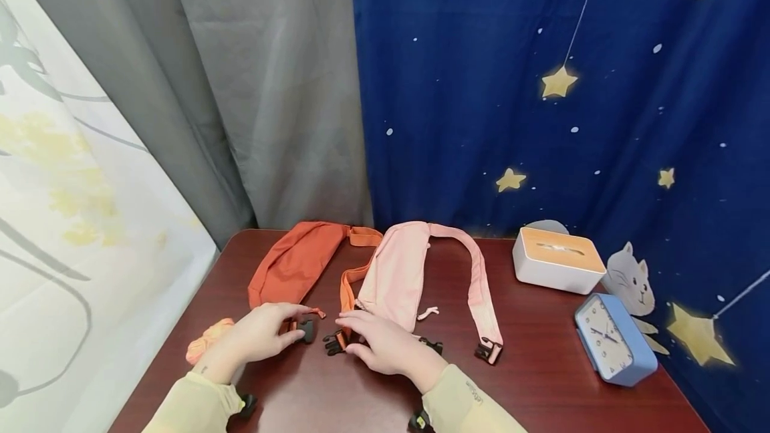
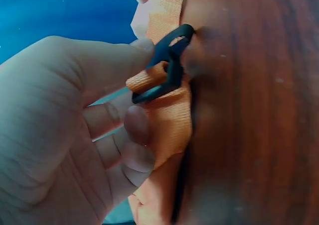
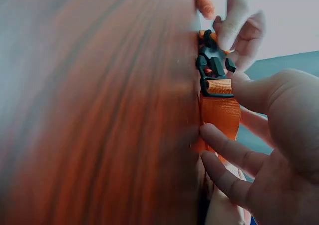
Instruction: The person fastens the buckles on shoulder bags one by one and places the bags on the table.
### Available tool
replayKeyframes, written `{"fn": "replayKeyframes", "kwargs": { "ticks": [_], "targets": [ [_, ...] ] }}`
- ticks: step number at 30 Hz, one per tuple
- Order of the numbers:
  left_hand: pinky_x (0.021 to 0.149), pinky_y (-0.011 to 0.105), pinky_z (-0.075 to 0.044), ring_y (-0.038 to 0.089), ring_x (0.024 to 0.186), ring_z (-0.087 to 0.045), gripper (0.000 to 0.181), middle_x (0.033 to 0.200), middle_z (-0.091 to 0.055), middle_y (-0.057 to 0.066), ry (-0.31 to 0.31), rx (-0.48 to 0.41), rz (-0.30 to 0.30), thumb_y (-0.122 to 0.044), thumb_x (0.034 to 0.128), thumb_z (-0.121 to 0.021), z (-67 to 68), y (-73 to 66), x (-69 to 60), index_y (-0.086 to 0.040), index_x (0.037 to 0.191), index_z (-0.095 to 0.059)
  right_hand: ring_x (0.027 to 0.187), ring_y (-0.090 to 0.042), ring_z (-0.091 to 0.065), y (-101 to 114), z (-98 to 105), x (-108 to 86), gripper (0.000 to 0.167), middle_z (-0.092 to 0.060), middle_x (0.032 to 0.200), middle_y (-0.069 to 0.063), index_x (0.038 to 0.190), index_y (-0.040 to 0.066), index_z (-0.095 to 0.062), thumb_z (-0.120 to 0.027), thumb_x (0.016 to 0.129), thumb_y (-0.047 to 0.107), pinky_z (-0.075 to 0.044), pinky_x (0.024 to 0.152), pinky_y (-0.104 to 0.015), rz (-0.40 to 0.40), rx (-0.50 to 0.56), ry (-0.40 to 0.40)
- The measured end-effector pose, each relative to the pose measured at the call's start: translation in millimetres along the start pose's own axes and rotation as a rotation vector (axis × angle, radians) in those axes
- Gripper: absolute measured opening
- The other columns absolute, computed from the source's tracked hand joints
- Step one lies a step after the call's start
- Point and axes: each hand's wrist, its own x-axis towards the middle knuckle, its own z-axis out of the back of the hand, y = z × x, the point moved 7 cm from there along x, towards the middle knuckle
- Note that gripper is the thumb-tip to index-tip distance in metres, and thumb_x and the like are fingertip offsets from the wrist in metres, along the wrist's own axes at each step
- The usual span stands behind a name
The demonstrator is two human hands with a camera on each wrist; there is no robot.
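Observation:
A rust-orange waist bag (image 1: 301, 262) lies at the left of the table, with an orange strap (image 1: 347, 286). My left hand (image 1: 265, 333) pinches the black socket half of its buckle (image 1: 307, 331) between thumb and fingers. Facing it, the black pronged half of the buckle (image 1: 333, 343) is between the thumb and fingers of my right hand (image 1: 385, 345). In the right wrist view the prongs (image 3: 216, 65) point at the socket half; whether they touch cannot be told. A pink waist bag (image 1: 397, 272) lies behind my right hand, partly hidden by it.
The pink strap (image 1: 478, 272) curves right and ends in a black buckle piece (image 1: 488, 350). An orange bundle (image 1: 207, 339) lies beside my left wrist. At the right stand a tissue box (image 1: 559, 262) and a blue clock (image 1: 616, 339). Curtains (image 1: 289, 85) hang behind the table.

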Motion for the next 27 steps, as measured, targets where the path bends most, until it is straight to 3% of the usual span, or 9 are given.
{"fn": "replayKeyframes", "kwargs": {
  "ticks": [4,9,12,17,22,27],
  "targets": [
    [0.068,0.023,-0.045,-0.001,0.074,-0.054,0.040,0.099,-0.074,-0.015,-0.021,-0.025,-0.008,-0.025,0.0999,-0.083,-2.9,4.2,-3.3,-0.022,0.139,-0.076,0.162,-0.039,-0.043,2,-2,3.7,0.047,-0.062,0.161,-0.002,0.157,0.014,-0.059,-0.066,0.111,0.025,-0.034,0.135,-0.051,0.015,0.010,-0.031],
    [0.071,0.023,-0.047,-0.001,0.077,-0.057,0.038,0.109,-0.079,-0.014,-0.058,-0.016,-0.013,-0.023,0.1001,-0.082,-5.2,6.6,-2.7,-0.025,0.138,-0.077,0.152,-0.022,-0.057,2,-6,9.0,0.043,-0.068,0.153,0.000,0.152,0.014,-0.064,-0.067,0.111,0.025,-0.033,0.135,-0.050,0.036,-0.044,-0.063],
    [0.070,0.023,-0.049,-0.004,0.076,-0.056,0.036,0.105,-0.077,-0.014,-0.072,-0.021,-0.016,-0.020,0.0991,-0.082,-6.8,5.4,-1.7,-0.025,0.134,-0.078,0.143,-0.013,-0.063,1,-8,10.4,0.039,-0.071,0.146,0.002,0.147,0.015,-0.068,-0.068,0.110,0.026,-0.034,0.134,-0.049,0.036,-0.076,-0.079],
    [0.069,0.022,-0.049,-0.007,0.075,-0.053,0.030,0.100,-0.075,-0.013,-0.105,-0.038,-0.031,-0.014,0.0976,-0.083,-5.3,4.1,-3.4,-0.020,0.127,-0.080,0.131,-0.010,-0.068,1,-9,12.3,0.032,-0.075,0.135,0.005,0.140,0.018,-0.073,-0.070,0.109,0.026,-0.038,0.132,-0.047,0.018,-0.091,-0.112],
    [0.074,0.025,-0.055,-0.006,0.083,-0.061,0.025,0.106,-0.079,-0.011,-0.106,-0.061,-0.045,-0.013,0.0988,-0.082,-5.2,5.3,-4.7,-0.018,0.123,-0.081,0.105,-0.007,-0.069,0,-10,14.0,0.025,-0.075,0.118,0.007,0.131,0.021,-0.075,-0.072,0.108,0.028,-0.054,0.108,-0.029,-0.043,-0.057,-0.157],
    [0.082,0.029,-0.061,-0.001,0.094,-0.070,0.022,0.113,-0.082,-0.007,-0.098,-0.064,-0.052,-0.013,0.1002,-0.080,-6.0,7.0,-5.3,-0.017,0.122,-0.080,0.091,-0.001,-0.064,-4,-16,19.1,0.014,-0.074,0.104,0.010,0.120,0.024,-0.078,-0.073,0.107,0.027,-0.051,0.086,-0.017,-0.140,0.035,-0.196]
  ]
}}
